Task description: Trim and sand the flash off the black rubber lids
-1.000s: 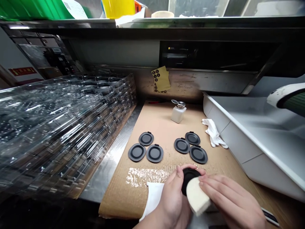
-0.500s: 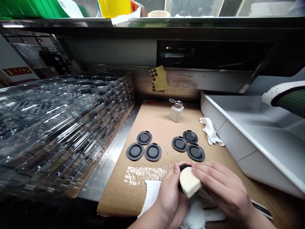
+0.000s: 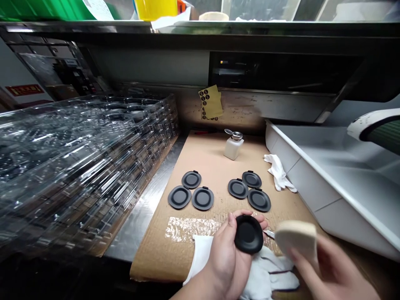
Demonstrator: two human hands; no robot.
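In my left hand [image 3: 223, 254] lies a round black plastic lid [image 3: 249, 234], its dished face turned up and its edge held by thumb and fingers. My right hand [image 3: 331, 266], blurred by motion, grips a cream-coloured sponge pad [image 3: 295, 239] to the right of that lid, apart from it. Beyond my hands, three black lids [image 3: 203, 198] lie grouped on the cardboard [image 3: 206, 154] at left. Another three lids [image 3: 258, 200] are grouped at right. Under my hands is a pale cloth glove [image 3: 268, 271], partly hidden.
Stacked clear plastic trays [image 3: 125, 158] fill the left side. A small white pump bottle [image 3: 233, 148] stands at the back. On the right are a crumpled white cloth [image 3: 279, 173] and a large white bin [image 3: 315, 187]. A shelf [image 3: 200, 28] crosses overhead.
My right hand has moved right, carrying the sponge pad off the black lid, which now shows fully in my left hand. The left hand has barely moved.
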